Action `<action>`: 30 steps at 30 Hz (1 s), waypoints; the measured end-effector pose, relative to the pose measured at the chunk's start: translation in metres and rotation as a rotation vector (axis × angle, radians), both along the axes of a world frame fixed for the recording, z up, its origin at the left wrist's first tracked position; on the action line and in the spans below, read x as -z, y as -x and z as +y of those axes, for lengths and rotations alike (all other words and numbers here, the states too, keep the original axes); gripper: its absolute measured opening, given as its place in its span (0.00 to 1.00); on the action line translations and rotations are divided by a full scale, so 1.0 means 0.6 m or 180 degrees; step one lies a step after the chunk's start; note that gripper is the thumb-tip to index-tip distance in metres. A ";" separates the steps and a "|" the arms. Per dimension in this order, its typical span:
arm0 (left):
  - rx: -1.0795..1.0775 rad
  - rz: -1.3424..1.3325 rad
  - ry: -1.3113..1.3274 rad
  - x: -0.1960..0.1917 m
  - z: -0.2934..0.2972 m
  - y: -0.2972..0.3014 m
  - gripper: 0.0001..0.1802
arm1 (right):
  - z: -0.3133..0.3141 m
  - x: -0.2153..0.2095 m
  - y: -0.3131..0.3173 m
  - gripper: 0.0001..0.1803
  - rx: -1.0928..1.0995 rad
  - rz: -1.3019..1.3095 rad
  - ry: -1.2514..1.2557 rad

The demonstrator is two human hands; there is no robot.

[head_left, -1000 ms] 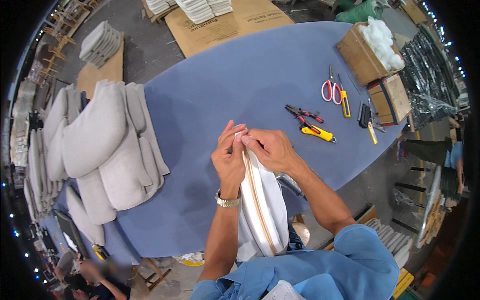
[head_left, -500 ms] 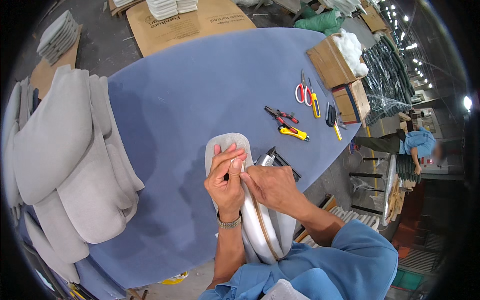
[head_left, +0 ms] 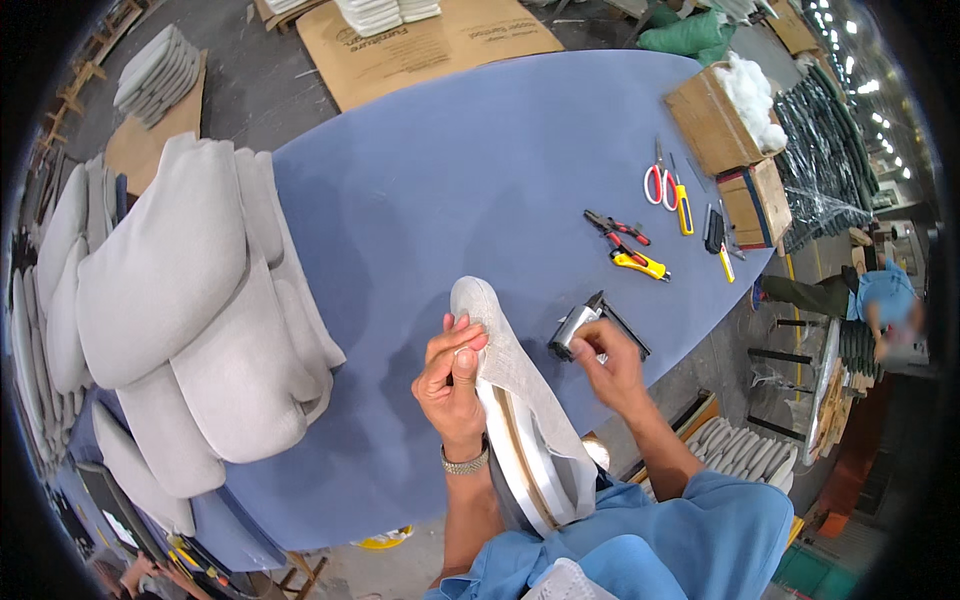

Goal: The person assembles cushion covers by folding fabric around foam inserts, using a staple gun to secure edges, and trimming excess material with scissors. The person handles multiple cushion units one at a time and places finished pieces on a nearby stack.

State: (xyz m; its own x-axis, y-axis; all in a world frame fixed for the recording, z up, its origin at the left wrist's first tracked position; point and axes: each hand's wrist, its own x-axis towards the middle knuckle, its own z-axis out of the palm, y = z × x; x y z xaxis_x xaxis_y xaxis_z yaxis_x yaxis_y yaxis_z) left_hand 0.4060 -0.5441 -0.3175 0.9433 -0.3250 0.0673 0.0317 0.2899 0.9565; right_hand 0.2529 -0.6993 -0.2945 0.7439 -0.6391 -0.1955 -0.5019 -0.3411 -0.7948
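Note:
A long padded cushion panel (head_left: 497, 420) with white padding and a brown strip along its edge rests against my body, its far end over the blue table (head_left: 430, 200). Light grey fabric (head_left: 527, 392) drapes over it. My left hand (head_left: 452, 378) pinches the fabric at the panel's left edge, thumb against fingers. My right hand (head_left: 608, 365) is at the silver and black staple gun (head_left: 577, 328) lying on the table, its fingers curled around the near part, which they partly hide.
Grey cushion covers (head_left: 210, 330) are piled at the left. Pliers (head_left: 617, 228), a yellow cutter (head_left: 640, 264), scissors (head_left: 660, 186) and a screwdriver (head_left: 684, 208) lie at the right, near a carton (head_left: 710, 125) of white stuffing. A person (head_left: 885, 300) stands beyond the right edge.
My right hand has left the panel and moved right to the staple gun. The panel has tipped, and its grey fabric now hangs to the right. My left hand keeps its pinch.

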 end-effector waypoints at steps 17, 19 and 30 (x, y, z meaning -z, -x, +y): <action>-0.0167 -0.0431 -0.0530 -0.021 -0.021 0.013 0.08 | -0.108 -0.081 -0.008 0.28 0.0070 0.0152 -0.1353; -0.0164 -0.0472 -0.0528 -0.018 -0.029 0.014 0.08 | -0.101 -0.135 -0.044 0.28 -0.0300 -0.0077 -0.1335; -0.0144 -0.0518 -0.0381 -0.006 -0.043 0.003 0.10 | -0.102 -0.177 -0.142 0.34 -0.2116 -0.0073 0.0271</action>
